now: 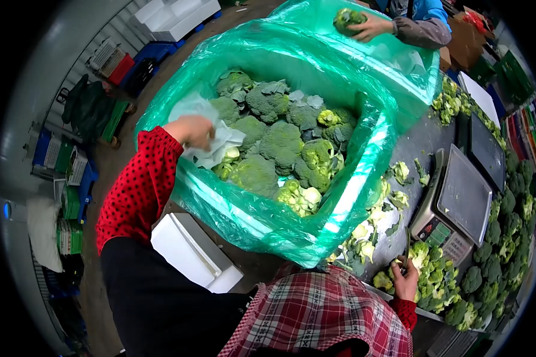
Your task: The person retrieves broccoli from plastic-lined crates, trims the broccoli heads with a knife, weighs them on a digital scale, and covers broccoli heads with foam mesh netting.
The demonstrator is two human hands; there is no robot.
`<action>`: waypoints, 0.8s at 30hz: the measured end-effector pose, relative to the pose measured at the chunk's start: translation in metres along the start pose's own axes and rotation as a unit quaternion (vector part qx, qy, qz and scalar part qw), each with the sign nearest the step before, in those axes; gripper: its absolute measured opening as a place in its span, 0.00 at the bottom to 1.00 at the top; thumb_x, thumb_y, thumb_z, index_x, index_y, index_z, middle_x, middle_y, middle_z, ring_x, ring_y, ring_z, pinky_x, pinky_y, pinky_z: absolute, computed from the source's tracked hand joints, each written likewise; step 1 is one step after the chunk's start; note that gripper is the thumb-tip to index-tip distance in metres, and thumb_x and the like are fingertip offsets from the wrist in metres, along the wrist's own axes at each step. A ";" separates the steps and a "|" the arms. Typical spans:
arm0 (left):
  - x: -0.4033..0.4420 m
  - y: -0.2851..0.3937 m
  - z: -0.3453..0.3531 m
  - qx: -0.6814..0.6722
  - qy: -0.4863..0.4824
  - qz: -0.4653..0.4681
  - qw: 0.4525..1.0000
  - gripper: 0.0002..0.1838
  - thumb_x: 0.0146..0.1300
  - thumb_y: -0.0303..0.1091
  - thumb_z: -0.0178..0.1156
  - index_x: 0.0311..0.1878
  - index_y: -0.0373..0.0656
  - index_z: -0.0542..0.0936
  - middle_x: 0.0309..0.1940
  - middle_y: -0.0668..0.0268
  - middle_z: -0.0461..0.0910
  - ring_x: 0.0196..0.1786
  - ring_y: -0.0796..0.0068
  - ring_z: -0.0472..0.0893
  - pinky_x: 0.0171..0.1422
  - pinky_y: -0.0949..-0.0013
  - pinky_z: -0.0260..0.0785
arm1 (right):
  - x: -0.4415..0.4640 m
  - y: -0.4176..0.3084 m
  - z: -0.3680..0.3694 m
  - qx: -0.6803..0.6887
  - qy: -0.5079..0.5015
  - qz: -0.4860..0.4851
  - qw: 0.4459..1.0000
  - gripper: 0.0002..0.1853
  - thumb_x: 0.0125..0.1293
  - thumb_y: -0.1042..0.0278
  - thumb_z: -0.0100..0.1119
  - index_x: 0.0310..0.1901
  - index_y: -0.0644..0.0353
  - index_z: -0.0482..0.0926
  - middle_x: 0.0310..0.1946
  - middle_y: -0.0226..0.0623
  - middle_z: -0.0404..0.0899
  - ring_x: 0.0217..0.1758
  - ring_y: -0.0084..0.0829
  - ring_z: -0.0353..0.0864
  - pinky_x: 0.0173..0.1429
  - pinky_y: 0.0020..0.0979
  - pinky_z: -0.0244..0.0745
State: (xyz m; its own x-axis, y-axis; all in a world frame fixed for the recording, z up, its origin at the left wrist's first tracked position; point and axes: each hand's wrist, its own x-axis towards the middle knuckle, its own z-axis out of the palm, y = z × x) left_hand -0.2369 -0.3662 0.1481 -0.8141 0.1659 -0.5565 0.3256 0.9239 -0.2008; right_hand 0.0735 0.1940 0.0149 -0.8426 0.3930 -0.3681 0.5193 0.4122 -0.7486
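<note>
showing beneath the left fingers [206, 130], whitish sheet [221, 144]

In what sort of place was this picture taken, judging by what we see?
Probably a produce packing room: broccoli sits inside a green liner, a scale stands beside more loose heads, and crates are stacked at the picture's left.

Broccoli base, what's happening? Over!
Left hand at pale sheet, blurred. Right hand by loose florets. Broccoli inside green liner. Sheet covers part of liner.
</note>
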 end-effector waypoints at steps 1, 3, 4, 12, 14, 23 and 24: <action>0.001 0.018 -0.013 0.004 0.083 0.016 0.996 0.17 0.49 0.38 0.66 0.43 0.43 0.84 0.37 0.53 0.83 0.43 0.54 0.82 0.45 0.56 0.74 | -0.001 0.006 0.000 -0.008 0.005 -0.015 1.000 0.17 0.63 0.70 0.63 0.50 0.69 0.78 0.32 0.32 0.78 0.34 0.21 0.73 0.39 0.25 0.69; 0.019 0.055 -0.037 0.061 0.274 0.050 0.958 0.22 0.50 0.44 0.67 0.48 0.46 0.82 0.43 0.56 0.81 0.45 0.53 0.81 0.46 0.54 0.74 | -0.002 0.000 0.001 -0.002 0.003 -0.013 1.000 0.17 0.62 0.69 0.63 0.51 0.69 0.78 0.32 0.31 0.77 0.32 0.20 0.71 0.36 0.25 0.68; 0.035 0.070 -0.042 0.008 0.271 0.067 0.960 0.22 0.51 0.45 0.66 0.49 0.46 0.81 0.45 0.57 0.80 0.47 0.53 0.81 0.48 0.53 0.74 | -0.004 -0.003 0.001 0.002 -0.003 -0.013 1.000 0.17 0.62 0.69 0.64 0.51 0.68 0.79 0.32 0.30 0.77 0.29 0.19 0.69 0.34 0.24 0.66; 0.150 0.076 -0.023 -0.014 0.234 0.039 0.971 0.41 0.46 0.45 0.71 0.65 0.47 0.69 0.60 0.58 0.70 0.64 0.53 0.70 0.62 0.53 0.70 | -0.033 0.010 -0.012 -0.029 0.054 0.001 0.998 0.16 0.63 0.68 0.64 0.49 0.69 0.79 0.30 0.34 0.78 0.30 0.21 0.72 0.36 0.26 0.69; 0.155 0.068 -0.024 -0.030 0.206 0.035 0.977 0.45 0.43 0.43 0.73 0.67 0.48 0.66 0.62 0.57 0.68 0.65 0.52 0.69 0.63 0.53 0.69 | -0.041 0.025 -0.016 -0.015 0.067 0.012 0.998 0.17 0.63 0.68 0.63 0.49 0.70 0.78 0.34 0.40 0.80 0.36 0.26 0.77 0.42 0.29 0.72; 0.178 0.087 -0.002 -0.056 0.263 -0.003 0.963 0.60 0.31 0.47 0.81 0.71 0.45 0.59 0.63 0.53 0.66 0.67 0.49 0.66 0.66 0.53 0.65 | -0.021 0.005 0.011 0.004 0.041 0.009 0.999 0.17 0.61 0.68 0.64 0.49 0.68 0.80 0.29 0.32 0.78 0.29 0.21 0.70 0.34 0.27 0.67; 0.177 0.085 -0.006 -0.066 0.268 -0.011 0.961 0.59 0.31 0.47 0.81 0.69 0.45 0.61 0.61 0.53 0.67 0.67 0.50 0.66 0.66 0.53 0.66 | -0.017 0.000 0.012 0.006 0.032 0.012 0.999 0.17 0.61 0.68 0.64 0.49 0.68 0.80 0.28 0.31 0.77 0.28 0.20 0.70 0.34 0.26 0.67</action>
State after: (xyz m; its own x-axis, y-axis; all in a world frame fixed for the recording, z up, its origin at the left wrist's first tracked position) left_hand -0.3566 -0.2562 0.0374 -0.9625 0.2663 -0.0513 0.2698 0.9592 -0.0847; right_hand 0.0861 0.1772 0.0141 -0.8193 0.4549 -0.3491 0.5365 0.3931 -0.7468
